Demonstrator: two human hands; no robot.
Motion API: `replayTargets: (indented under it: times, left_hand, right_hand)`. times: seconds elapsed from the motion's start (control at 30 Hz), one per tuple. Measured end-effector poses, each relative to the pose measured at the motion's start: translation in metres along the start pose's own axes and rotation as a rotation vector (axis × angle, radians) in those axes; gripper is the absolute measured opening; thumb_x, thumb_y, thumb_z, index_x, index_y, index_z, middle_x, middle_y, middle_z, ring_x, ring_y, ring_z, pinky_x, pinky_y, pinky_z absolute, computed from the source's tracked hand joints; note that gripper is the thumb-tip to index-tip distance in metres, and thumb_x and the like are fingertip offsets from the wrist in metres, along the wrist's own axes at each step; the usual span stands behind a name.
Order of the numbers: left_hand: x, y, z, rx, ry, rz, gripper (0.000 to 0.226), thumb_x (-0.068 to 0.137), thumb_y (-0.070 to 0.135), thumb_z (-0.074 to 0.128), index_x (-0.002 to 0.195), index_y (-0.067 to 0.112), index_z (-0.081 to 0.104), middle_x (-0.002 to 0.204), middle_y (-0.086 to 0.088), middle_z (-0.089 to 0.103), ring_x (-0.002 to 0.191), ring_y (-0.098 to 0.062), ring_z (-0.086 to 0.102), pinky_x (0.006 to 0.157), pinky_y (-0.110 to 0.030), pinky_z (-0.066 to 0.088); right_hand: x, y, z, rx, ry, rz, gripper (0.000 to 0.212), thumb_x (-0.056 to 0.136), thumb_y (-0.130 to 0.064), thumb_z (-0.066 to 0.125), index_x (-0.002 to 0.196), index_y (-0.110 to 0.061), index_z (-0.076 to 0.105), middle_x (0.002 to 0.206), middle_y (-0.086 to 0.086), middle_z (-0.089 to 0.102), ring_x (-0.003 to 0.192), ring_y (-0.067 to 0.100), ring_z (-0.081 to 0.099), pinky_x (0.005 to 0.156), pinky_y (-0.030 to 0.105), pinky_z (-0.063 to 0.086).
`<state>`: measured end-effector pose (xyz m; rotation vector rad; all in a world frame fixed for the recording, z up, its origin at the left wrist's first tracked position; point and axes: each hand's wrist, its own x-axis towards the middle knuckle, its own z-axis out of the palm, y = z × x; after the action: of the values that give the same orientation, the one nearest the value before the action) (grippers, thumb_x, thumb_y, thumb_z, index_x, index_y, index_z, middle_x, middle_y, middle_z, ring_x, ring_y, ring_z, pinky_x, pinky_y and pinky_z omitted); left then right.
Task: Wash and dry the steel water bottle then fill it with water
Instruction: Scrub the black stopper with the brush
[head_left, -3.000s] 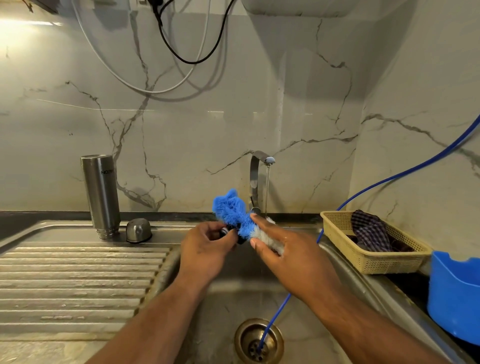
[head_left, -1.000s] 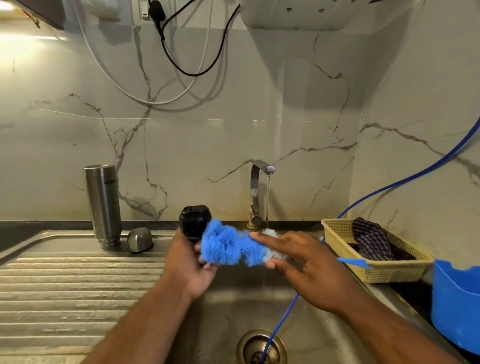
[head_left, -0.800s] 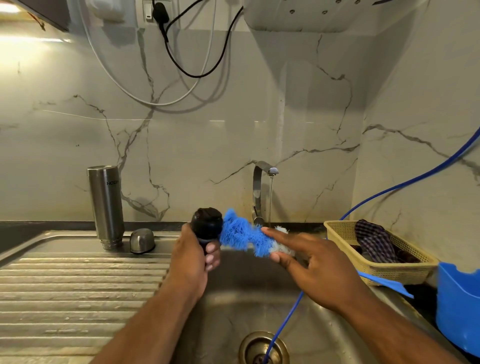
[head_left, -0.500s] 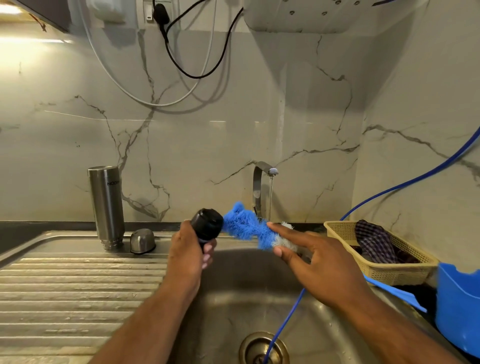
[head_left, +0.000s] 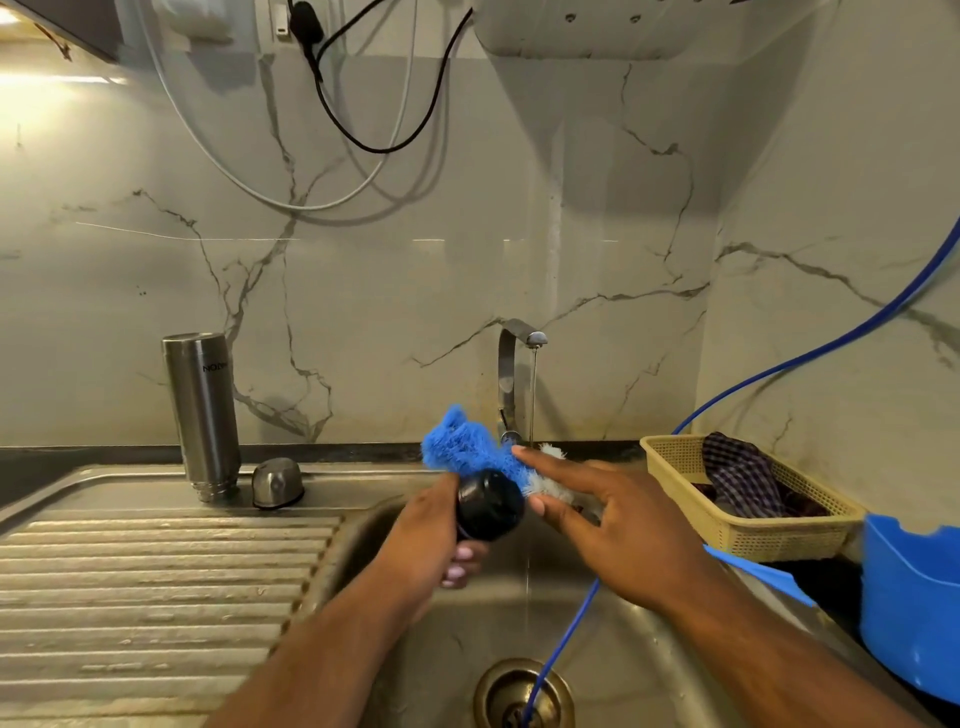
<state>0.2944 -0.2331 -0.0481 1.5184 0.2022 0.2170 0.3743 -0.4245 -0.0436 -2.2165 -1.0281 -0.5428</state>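
Left hand (head_left: 426, 540): curled round the black lid (head_left: 488, 506), which is held over the sink (head_left: 467, 634), at 6 o'clock of the tap (head_left: 511, 364).
Right hand (head_left: 618, 525): the blue brush (head_left: 462, 447) is pinched between a straight forefinger and the thumb; its bristles are pressed to the lid at the lid's 12 o'clock.
Steel bottle (head_left: 202, 415): stood mouth down on the drainboard (head_left: 156, 571), at 9 o'clock of the hands, touched by neither.
Steel cap (head_left: 278, 483): laid just beside the bottle, at its 3 o'clock.
Water: a thin stream is seen falling from the tap past the brush.
Blue hose (head_left: 566, 634): led into the drain (head_left: 522, 696), at 6 o'clock of the hands.
Basket (head_left: 769, 535): set at 3 o'clock of the hands, with a checked cloth (head_left: 743, 473) laid in it.
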Motion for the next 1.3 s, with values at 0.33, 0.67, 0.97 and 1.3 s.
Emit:
replayTargets:
  times: [0.33,0.67,0.97,1.3]
  left_hand:
    - [0.0,-0.001,-0.005,0.009,0.013,0.012,0.049,0.11,0.038,0.024,0.107,0.007,0.061,0.052,0.002,0.033,0.046,-0.011,0.028,0.045,-0.024,0.021]
    - [0.006,-0.004,-0.005,-0.049,0.109,0.04,0.054,0.109,0.043,0.023,0.09,0.011,0.062,0.051,0.002,0.033,0.045,-0.011,0.029,0.045,-0.025,0.023]
    - [0.01,0.0,-0.017,-0.223,0.158,0.066,0.044,0.109,0.035,0.024,0.083,0.011,0.049,0.051,0.001,0.027,0.042,-0.013,0.024,0.039,-0.023,0.022]
    - [0.01,-0.002,-0.018,-0.217,0.18,0.062,0.045,0.109,0.037,0.026,0.083,0.01,0.052,0.05,0.001,0.031,0.041,-0.013,0.027,0.038,-0.023,0.024]
  right_hand:
    - [0.0,-0.004,-0.001,0.032,-0.024,0.007,0.049,0.093,-0.061,0.055,0.131,-0.081,0.031,0.099,-0.013,0.066,0.089,0.004,0.061,0.08,0.037,0.056]
    - [-0.003,-0.018,-0.008,0.351,-0.067,0.031,0.044,0.093,-0.046,0.066,0.127,-0.071,0.051,0.131,-0.037,0.057,0.121,-0.022,0.049,0.098,0.006,0.044]
    - [-0.004,-0.019,-0.006,0.392,-0.083,0.099,0.039,0.094,-0.05,0.062,0.128,-0.068,0.053,0.125,-0.035,0.063,0.115,-0.019,0.054,0.085,0.004,0.045]
    - [-0.005,-0.018,-0.002,0.37,-0.081,0.124,0.041,0.094,-0.053,0.062,0.131,-0.066,0.052,0.126,-0.034,0.063,0.115,-0.016,0.055,0.095,0.018,0.05]
